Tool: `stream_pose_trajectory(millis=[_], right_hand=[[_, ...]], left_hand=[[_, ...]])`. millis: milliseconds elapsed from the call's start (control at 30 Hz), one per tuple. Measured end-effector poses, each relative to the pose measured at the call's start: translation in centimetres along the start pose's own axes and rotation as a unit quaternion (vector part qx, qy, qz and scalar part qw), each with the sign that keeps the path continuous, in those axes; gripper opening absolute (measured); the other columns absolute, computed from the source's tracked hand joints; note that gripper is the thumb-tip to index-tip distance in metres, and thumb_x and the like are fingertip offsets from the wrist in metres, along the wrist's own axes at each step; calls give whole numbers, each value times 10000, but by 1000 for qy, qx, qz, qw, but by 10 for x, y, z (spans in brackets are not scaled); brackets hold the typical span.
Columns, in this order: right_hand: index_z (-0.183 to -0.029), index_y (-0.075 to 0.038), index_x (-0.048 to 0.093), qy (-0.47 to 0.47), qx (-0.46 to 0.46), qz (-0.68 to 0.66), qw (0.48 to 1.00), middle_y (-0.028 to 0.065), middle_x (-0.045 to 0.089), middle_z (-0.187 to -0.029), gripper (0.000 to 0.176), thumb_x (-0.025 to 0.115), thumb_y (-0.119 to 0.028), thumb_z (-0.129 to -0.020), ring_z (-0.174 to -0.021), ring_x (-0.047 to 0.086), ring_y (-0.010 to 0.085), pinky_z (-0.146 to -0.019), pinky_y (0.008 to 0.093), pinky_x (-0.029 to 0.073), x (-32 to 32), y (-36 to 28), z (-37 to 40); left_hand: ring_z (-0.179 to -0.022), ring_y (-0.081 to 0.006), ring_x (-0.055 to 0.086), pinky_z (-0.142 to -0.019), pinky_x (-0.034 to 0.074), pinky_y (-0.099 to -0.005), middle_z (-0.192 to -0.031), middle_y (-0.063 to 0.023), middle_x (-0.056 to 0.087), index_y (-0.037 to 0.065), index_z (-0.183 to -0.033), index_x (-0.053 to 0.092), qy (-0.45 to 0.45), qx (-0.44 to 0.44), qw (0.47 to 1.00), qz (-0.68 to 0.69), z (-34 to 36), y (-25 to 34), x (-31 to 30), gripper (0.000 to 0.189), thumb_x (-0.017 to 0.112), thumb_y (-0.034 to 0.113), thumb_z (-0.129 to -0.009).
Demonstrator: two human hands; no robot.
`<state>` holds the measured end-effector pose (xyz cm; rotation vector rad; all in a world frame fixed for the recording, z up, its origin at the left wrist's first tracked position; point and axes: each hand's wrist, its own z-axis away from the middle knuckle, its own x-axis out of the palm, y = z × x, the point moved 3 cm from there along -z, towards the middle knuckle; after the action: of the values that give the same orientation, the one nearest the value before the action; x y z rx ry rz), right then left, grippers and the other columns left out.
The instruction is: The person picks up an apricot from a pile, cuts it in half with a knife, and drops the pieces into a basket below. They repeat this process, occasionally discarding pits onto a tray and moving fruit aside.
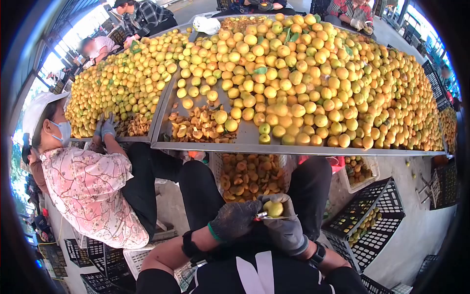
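Observation:
Both of my hands are gloved and meet over my lap. My left hand (234,220), in a dark glove with a green cuff, is closed round a small knife (262,214) with a shiny metal collar. Its thin blade lies across the lower side of a yellow-green, apricot-like fruit (273,209). That fruit sits in the closed fingers of my right hand (285,226), which wears a grey glove. Between my knees, just beyond the hands, a crate (215,169) holds many cut orange-brown fruit pieces (252,175).
A metal-edged table (293,148) carries a large heap of whole fruit (313,83), with cut pieces (196,125) at its near left. A co-worker (88,171) sits close on my left. Black crates (387,220) stand to my right; more people work across the table.

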<state>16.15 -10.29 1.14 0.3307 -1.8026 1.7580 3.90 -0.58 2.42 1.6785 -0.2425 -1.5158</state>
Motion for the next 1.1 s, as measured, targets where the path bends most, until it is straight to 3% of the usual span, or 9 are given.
stream_pose_trajectory(millis=[100, 167, 367, 400, 533, 600, 800, 900, 1100], right_hand=[[-1203, -101, 412, 46, -17, -37, 998, 113, 480, -1242, 458, 689, -41, -844, -1178, 481, 202, -966, 312, 402, -3, 8, -5], [-1224, -86, 402, 24, -133, 211, 968, 108, 498, -1226, 467, 691, -76, -856, -1154, 502, 214, -957, 321, 420, -10, 6, -8], [-1257, -55, 421, -74, -172, 451, 873, 89, 542, -1143, 524, 724, -128, -836, -1050, 544, 191, -916, 333, 442, -15, -13, -23], [-1257, -55, 421, -74, -174, 452, 872, 89, 542, -1143, 524, 724, -128, -836, -1050, 544, 191, -916, 333, 442, -18, -12, -24], [-1232, -60, 448, 22, -54, 136, 989, 93, 563, -1184, 477, 714, -109, -839, -1063, 560, 190, -942, 331, 444, -40, 4, -37], [-1208, -70, 454, 108, -23, -113, 987, 95, 549, -1232, 428, 683, -45, -847, -1067, 565, 192, -995, 337, 432, -47, -2, -42], [-1223, -87, 481, 0, -7, -109, 994, 67, 560, -1155, 542, 775, -117, -769, -1016, 588, 214, -903, 331, 484, -30, -22, -42], [-1184, -76, 510, -14, 30, -138, 990, 80, 559, -1153, 534, 798, -135, -738, -1025, 588, 217, -923, 352, 481, -19, -25, -39], [-1178, -77, 533, -75, 44, -112, 990, 79, 557, -1195, 533, 780, 9, -714, -1101, 567, 202, -955, 332, 480, -12, -24, -35]], left_hand=[[-823, -385, 639, -709, 524, -435, -891, -192, 652, 50, -1144, 579, 21, -25, 999, -4, -8, 8, -5, 396, 667, 145, -769], [-838, -388, 636, -717, 526, -423, -891, -198, 650, 49, -1144, 579, 47, -37, 998, 29, -10, 5, -5, 388, 661, 130, -774], [-825, -278, 661, -754, 528, -353, -899, -137, 672, 32, -1128, 597, -54, 39, 978, 198, -9, -32, 19, 324, 670, 132, -829], [-868, -244, 640, -780, 512, -351, -929, -127, 656, 35, -1106, 589, -73, -71, 960, 260, -10, -17, 5, 308, 680, 152, -836], [-950, -173, 587, -835, 488, -349, -1020, -110, 617, 40, -1151, 538, -5, -205, 858, 470, -11, -14, -20, 382, 713, 182, -843], [-971, -192, 585, -854, 483, -352, -1052, -123, 605, 40, -1195, 506, 42, -132, 915, 380, -8, -12, -41, 438, 715, 197, -844], [-1027, -320, 609, -858, 488, -383, -1137, -198, 583, 58, -1383, 363, 128, 10, 977, 168, 2, -6, -32, 680, 723, 256, -841], [-786, -341, 668, -652, 531, -380, -920, -173, 663, 91, -1255, 565, 137, -5, 989, 46, 8, -2, -23, 520, 730, 329, -822], [-689, -295, 667, -601, 529, -384, -774, -134, 663, 113, -1104, 659, 146, -17, 989, 9, 9, 11, -32, 435, 706, 432, -812]])
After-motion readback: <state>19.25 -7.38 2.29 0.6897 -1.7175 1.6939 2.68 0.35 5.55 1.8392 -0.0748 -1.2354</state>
